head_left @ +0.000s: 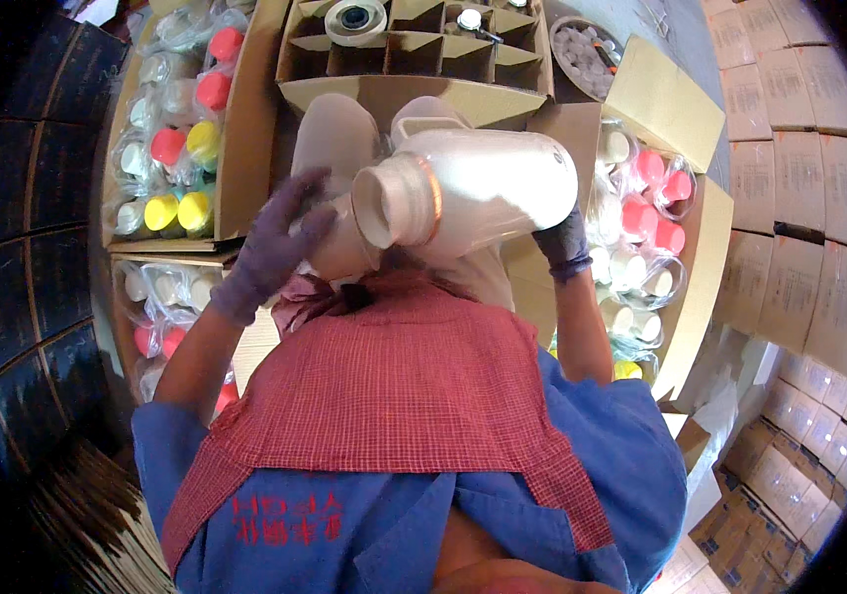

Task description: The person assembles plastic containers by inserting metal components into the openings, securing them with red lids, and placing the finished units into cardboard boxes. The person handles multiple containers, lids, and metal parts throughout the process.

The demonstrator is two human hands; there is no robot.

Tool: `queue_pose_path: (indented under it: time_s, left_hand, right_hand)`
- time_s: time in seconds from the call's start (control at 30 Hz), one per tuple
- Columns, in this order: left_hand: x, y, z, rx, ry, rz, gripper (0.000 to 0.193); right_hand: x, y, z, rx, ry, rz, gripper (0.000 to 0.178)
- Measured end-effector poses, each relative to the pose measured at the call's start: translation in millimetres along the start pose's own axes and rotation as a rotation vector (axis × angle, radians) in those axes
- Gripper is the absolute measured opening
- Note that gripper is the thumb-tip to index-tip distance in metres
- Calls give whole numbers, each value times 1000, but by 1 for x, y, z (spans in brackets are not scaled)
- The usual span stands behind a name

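A large pale jug (493, 188) with a wide mouth, a coppery ring round its neck and a loop handle lies on its side above my lap. Its mouth points left. My right hand (566, 243), in a dark glove, grips the base end, with most of its fingers hidden behind the jug. My left hand (280, 246), gloved too, is just left of the mouth with fingers apart and nothing visible in it. Pale-trousered knees and a red checked apron (394, 376) are beneath.
A divided carton (414, 91) stands ahead, with a tape roll (355, 20) on it and a white-capped bottle (469, 20). Cartons of bagged, coloured-lid jugs flank me at left (245, 129) and right (705, 287). A round tub (567, 35) holds clear pieces. Stacked boxes (799, 183) line the right.
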State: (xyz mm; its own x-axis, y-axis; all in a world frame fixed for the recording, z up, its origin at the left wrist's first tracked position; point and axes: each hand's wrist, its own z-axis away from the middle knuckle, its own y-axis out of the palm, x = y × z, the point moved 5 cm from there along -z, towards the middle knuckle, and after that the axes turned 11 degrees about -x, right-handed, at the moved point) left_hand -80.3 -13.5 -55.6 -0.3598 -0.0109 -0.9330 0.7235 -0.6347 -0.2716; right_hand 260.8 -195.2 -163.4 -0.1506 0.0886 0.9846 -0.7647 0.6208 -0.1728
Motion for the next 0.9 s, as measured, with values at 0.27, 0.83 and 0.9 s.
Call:
queue_pose_path:
  time_s: [0.27,0.83,0.9]
  left_hand:
    - [-106,86,-44,-66,723,-226,87]
    - [-138,78,-70,87,728,-319,96]
    - [-126,74,-67,107,748,-263,97]
  right_hand:
    - [-42,10,3,-30,590,-1073,48]
    - [-2,6,11,-155,479,-843,62]
    - [39,2,21,-160,514,-1147,71]
